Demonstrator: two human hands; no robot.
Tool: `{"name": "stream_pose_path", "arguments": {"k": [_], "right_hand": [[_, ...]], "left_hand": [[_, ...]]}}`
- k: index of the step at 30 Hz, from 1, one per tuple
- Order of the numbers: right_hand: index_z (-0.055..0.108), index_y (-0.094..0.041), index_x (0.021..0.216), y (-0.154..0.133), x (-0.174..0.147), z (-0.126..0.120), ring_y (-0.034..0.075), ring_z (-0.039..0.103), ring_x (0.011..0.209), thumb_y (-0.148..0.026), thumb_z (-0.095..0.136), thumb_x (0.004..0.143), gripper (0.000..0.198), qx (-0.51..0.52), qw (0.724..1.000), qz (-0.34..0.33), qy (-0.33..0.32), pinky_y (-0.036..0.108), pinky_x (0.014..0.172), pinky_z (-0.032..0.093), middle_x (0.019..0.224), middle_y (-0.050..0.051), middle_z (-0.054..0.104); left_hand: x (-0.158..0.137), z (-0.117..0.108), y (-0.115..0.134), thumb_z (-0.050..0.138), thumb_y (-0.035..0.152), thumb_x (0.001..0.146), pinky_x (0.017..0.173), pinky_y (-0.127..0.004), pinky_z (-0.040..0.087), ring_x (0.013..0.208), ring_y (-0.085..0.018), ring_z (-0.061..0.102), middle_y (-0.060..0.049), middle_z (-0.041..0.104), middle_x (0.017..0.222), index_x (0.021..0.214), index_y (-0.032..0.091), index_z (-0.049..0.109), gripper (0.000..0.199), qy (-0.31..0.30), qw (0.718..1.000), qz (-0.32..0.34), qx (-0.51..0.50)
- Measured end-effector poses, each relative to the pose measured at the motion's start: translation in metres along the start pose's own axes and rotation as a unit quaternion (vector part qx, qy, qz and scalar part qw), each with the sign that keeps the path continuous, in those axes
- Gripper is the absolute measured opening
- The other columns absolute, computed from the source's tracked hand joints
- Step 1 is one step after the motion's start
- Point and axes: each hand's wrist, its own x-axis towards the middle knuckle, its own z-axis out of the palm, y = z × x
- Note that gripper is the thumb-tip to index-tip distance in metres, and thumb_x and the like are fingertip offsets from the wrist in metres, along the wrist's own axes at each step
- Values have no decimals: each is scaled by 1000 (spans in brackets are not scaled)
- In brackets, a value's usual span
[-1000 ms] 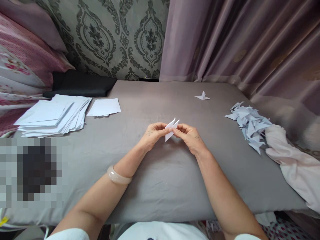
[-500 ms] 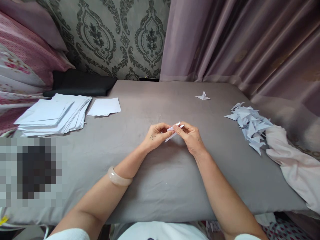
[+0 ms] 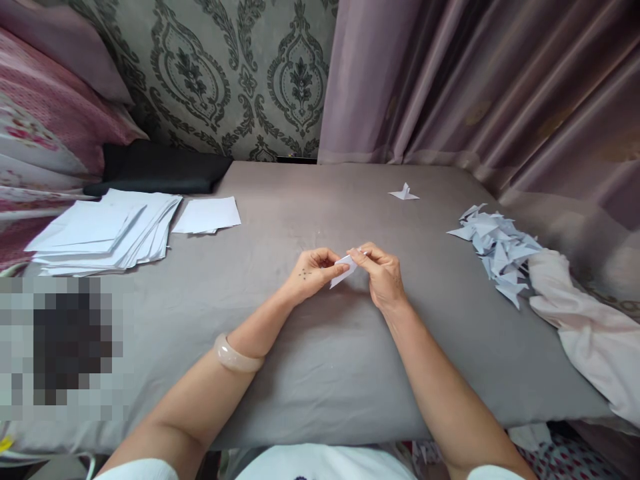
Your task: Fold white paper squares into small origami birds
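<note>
A small folded piece of white paper is held between both hands above the middle of the table. My left hand pinches its left side, thumb on top, with a pale bangle around that forearm. On the other side, my right hand grips the upper right part between thumb and fingers. The fingers cover part of the folds. One folded paper crane stands by itself farther back, right of centre.
A heap of folded paper cranes lies at the right beside a crumpled pale cloth. Stacked white sheets and a smaller pile of paper squares lie at the left, before a black folded item. Grey cloth covers the table.
My right thumb and fingers have shifted on the folded paper, and the two upper points seen apart before now look pressed together. The left hand has stayed nearly still.
</note>
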Motion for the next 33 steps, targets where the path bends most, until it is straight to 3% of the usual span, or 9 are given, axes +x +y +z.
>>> {"name": "stream_pose_path", "arguments": {"k": [4,8,15,18,22,28,33], "right_hand": [[72,-23,73,-1,2,-3,12,54,73,-43,71,75,20,27,997,58,-33,27,73,41,72,-2,61],[73,-22,92,-5,2,-4,17,60,87,-54,64,78,37,41,989,121,-74,31,81,44,90,4,69],[71,-18,74,-6,0,0,11,54,65,-47,77,63,32,-50,989,135,-35,27,68,44,70,0,66],[71,-18,74,-5,2,-3,11,55,64,-51,76,64,35,-47,985,159,-36,25,64,44,68,1,65],[71,-17,79,-5,3,-7,13,61,68,-60,69,69,45,-42,975,214,-39,25,61,46,74,4,68],[68,-16,86,1,2,-3,11,60,65,-41,81,60,38,-46,980,193,-21,24,63,47,72,1,68],[65,-17,87,4,3,-4,11,60,64,-36,78,63,34,-58,981,182,-28,27,67,48,70,1,68]], "left_hand": [[-1,0,5,80,33,63,59,-21,38,58,-8,51,1,60,62,66,12,63,27,15,999,-40,-34],[-1,-2,7,80,32,62,64,-23,41,61,-9,55,0,64,66,69,12,65,26,37,994,-53,-87],[2,-5,0,78,37,67,62,-24,41,61,-10,57,-4,65,69,73,11,66,29,13,990,-87,-110],[3,-7,-3,76,39,70,58,-23,40,57,-8,53,-3,61,64,69,10,65,31,-10,986,-106,-124],[6,-10,-6,76,34,70,56,-22,40,55,-7,51,-2,59,63,69,10,64,27,19,983,-125,-130],[7,-10,-9,77,33,69,51,-20,36,48,-5,45,1,52,53,59,12,58,30,41,985,-124,-117],[8,-14,-7,74,43,71,47,-19,32,48,-5,44,0,50,56,61,11,58,38,15,980,-164,-109]]}}
